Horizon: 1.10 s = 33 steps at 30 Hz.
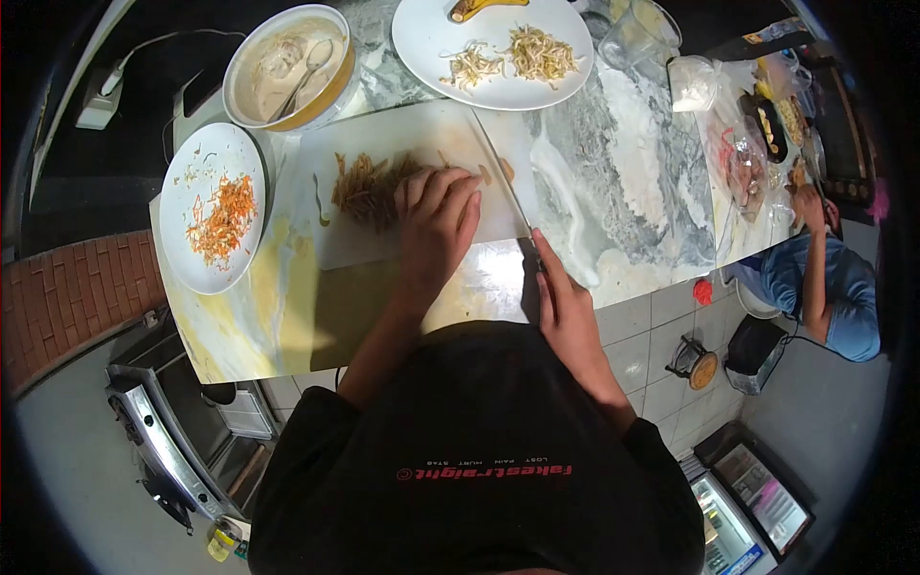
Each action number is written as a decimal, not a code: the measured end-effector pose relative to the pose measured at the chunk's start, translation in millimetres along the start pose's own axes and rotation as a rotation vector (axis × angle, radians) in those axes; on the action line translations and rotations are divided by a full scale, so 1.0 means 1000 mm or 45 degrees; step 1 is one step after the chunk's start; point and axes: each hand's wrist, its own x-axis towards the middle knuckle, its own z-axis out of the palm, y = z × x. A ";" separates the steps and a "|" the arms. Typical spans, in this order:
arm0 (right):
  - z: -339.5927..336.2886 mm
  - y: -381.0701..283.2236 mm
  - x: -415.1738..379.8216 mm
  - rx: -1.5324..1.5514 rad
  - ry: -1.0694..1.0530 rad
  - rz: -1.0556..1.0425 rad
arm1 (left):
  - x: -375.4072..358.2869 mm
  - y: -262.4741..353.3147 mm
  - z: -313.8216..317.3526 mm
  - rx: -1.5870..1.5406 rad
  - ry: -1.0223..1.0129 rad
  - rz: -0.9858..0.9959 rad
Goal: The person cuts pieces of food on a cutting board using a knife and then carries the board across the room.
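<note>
My left hand [436,216] rests with bent fingers on a pile of thin brownish food strips [356,187], pressing them to a white cutting board [345,249]. What lies under its palm is hidden. My right hand [567,311] is wrapped around the handle of a long kitchen knife [503,168], whose blade points away from me across the board's right part. The blade stands a little to the right of my left fingertips. Small cut pieces [506,171] lie beside the blade.
Left of the board stands a white plate [177,230] with shredded orange food. Behind are a bowl [350,81] of pale batter with a spoon and a large plate [417,38] with bean sprouts and a banana. Plastic bags [743,172] and a person in blue [834,297] are at right.
</note>
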 end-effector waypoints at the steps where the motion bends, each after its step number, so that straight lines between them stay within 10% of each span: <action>1: 0.001 0.001 0.000 0.003 -0.004 0.008 | -0.001 0.000 0.000 0.051 -0.010 0.023; 33: -0.006 -0.003 0.009 0.045 -0.118 -0.011 | -0.004 -0.005 0.001 0.055 -0.131 0.046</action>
